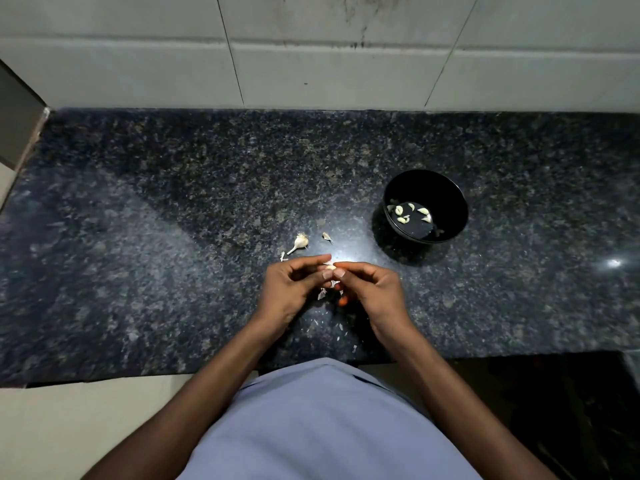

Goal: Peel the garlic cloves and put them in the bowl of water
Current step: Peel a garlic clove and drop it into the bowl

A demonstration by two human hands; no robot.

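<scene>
Tabletop [138, 237]: dark speckled stone, tiled wall [346, 71] along its far edge, front edge just before my shirt [329, 427]. At far left a grey block [17, 116] stood at the corner where stone met wall. The whole left stretch of the tabletop lay open, as did the far strip under the tiles.

Near centre, a spent garlic stem [300, 242] with its root tuft lay just beyond my hands; a small husk piece [326, 236] lay just right of it. More husk scraps [341, 328] were scattered on the stone under and between my wrists, toward the front edge.

My left hand [294, 289] and right hand [372, 289] met fingertip to fingertip above the tabletop, both grips curled and pinching one garlic clove [329, 267]. The clove looked pale, mostly hidden by fingers; torn papery skin [322, 293] hung below it. How much skin was still on it, I could not tell.

Right of my hands and farther back, well apart from them, stood the black bowl [446, 199] of water, upright, with several pale peeled cloves [401, 211] in its left part. Open stone ran on past the bowl to the right edge of view, with one bright glint.
</scene>
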